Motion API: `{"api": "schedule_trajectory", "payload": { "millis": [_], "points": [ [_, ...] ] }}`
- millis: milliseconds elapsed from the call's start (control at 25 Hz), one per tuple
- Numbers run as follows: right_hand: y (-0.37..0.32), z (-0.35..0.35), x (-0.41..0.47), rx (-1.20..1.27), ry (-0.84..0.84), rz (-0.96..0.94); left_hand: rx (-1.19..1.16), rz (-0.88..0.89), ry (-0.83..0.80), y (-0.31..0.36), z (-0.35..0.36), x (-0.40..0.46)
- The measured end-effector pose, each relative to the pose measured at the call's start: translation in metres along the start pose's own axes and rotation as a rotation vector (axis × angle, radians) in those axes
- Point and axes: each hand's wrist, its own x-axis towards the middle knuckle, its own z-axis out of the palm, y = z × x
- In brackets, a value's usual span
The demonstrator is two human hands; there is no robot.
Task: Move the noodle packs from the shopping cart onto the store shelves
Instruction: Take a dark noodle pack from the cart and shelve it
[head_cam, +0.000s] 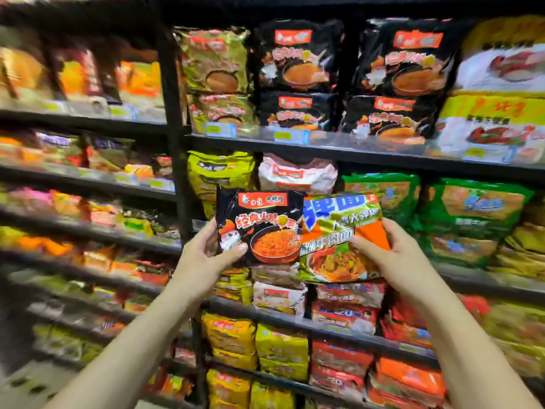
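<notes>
- Two bare forearms reach up from the bottom edge toward the shelving, each hand holding one pack in front of the middle shelves.
- Left hand [206, 255] grips the black glossy noodle pack with red lettering and a bowl picture [261, 227] at its lower left corner, thumb curled across the front, fingers behind.
- Right hand [392, 255] pinches the green and orange glossy noodle pack with blue lettering [339, 237] at its right edge, thumb on the front, fingers wrapped behind.
- Both packs are held upright and side by side, their inner edges touching or overlapping; which lies in front is hard to tell.
- Behind them stands the black metal shelving unit [324, 150], full of packs.
- On the upper shelf stand matching black shelved packs [298, 60], stacked in two columns, with gold shelved packs [215, 60] to their left.
- Green shelved packs [472, 208] sit just right of the held pair.
- Blue-edged price tags [290, 137] line the shelf rail.
</notes>
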Motion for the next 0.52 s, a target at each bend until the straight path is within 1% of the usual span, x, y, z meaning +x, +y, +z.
{"api": "schedule_trajectory", "payload": {
  "millis": [240,440,520],
  "points": [
    [-0.023,0.143,0.055,0.074,-0.246,-0.069,0.062,0.032,0.230,0.021,-0.131,-0.016],
    [-0.029,0.255,0.106,0.152,-0.415,-0.106,0.128,0.056,0.421,0.034,-0.206,-0.011],
    [-0.036,0.299,0.126,0.194,-0.477,-0.130,0.124,0.057,0.529,0.038,-0.234,-0.003]
  ]
}}
